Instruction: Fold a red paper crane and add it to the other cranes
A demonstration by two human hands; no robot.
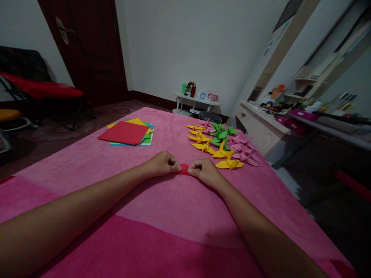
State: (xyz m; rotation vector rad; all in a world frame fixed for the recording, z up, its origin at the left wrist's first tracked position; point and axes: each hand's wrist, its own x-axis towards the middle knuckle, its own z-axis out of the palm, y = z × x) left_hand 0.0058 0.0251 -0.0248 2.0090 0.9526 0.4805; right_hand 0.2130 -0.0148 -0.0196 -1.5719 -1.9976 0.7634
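Left fingers (176,168), right fingers (193,171): each pinching one end | folded red paper (184,169): between them

The lone camera looks from the wearer's head, above and behind the fingers (176,168), forward and down along both forearms (95,204). The fingers fall just below mid-frame, beyond arm's bend. It faces over the cloth (162,204) to the wall (179,42) past the fingers, wide enough to catch the door (89,54) far left of them and the desk (257,127) right.
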